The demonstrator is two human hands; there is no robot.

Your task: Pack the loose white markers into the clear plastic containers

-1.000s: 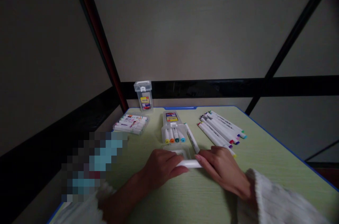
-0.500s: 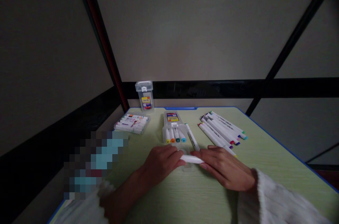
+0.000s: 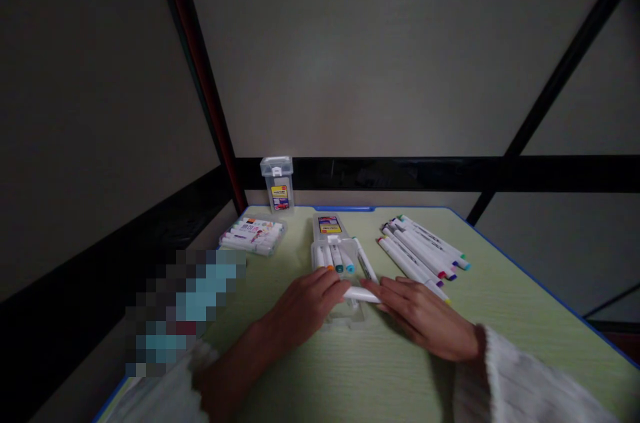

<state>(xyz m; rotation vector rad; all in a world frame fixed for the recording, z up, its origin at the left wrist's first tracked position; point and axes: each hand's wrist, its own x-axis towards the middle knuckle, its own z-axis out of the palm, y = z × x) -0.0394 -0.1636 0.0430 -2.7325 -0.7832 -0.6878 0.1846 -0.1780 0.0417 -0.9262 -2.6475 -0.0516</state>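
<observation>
A white marker (image 3: 363,294) lies crosswise between my two hands, one end in each. My left hand (image 3: 313,303) has its fingers wrapped round the left end, and my right hand (image 3: 423,313) grips the right end; both ends are hidden by the fingers. Just beyond and below the marker lies an open clear plastic case (image 3: 347,324) with its lid toward me. Inside it are several white markers (image 3: 336,258) with coloured ends, orange, dark green and light blue among them. Another marker (image 3: 366,260) rests on the table against the case's right side, near my right fingertips.
Several loose white markers (image 3: 417,253) lie in a pile at the right. A flat clear pack of markers (image 3: 255,235) lies at the left, and a clear lidded box (image 3: 279,186) stands behind it. The pale green table (image 3: 320,383) has a blue edge, with walls behind.
My hands and the held marker have shifted slightly up relative to the case, covering its yellow-ended marker. More of the case's clear lid shows below them. The view has moved a little.
</observation>
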